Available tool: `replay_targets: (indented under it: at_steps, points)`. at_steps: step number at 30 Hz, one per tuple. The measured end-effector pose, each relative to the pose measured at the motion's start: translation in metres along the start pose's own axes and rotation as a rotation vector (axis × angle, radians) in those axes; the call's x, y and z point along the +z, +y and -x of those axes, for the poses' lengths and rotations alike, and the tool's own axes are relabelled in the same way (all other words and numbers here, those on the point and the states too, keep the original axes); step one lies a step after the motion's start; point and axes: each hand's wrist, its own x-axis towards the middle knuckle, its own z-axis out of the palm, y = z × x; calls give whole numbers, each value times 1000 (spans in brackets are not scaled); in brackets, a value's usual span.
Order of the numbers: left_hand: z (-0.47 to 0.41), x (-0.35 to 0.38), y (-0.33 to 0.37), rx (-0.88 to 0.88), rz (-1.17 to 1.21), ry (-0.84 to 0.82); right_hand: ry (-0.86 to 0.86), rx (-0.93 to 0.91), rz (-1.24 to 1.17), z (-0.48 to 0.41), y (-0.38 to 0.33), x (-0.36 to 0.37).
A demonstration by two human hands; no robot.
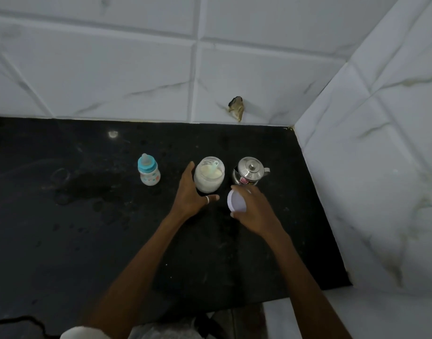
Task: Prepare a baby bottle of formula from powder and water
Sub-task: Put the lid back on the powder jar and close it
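A clear jar of white powder stands open on the black counter, with a pale scoop lying inside it. My left hand cups the jar's left side, thumb along its base. My right hand holds the jar's white round lid just right of the jar, above the counter. A small baby bottle with a blue collar and teat stands upright to the left. A steel kettle with a lid knob stands to the right of the jar.
White marble-look tiled walls close the counter at the back and on the right. A chipped hole marks the back wall. Wet patches and drops lie on the counter left of the bottle. The counter's front edge runs near my body.
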Motion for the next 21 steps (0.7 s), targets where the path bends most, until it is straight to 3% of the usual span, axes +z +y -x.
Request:
replay_targets:
  at_steps: [9, 21]
  points:
    - [-20, 14, -3, 110, 42, 14, 115, -74, -112, 9, -30, -29]
    - [-1, -15, 39, 238, 2, 115, 65, -218, 20, -8, -72, -95]
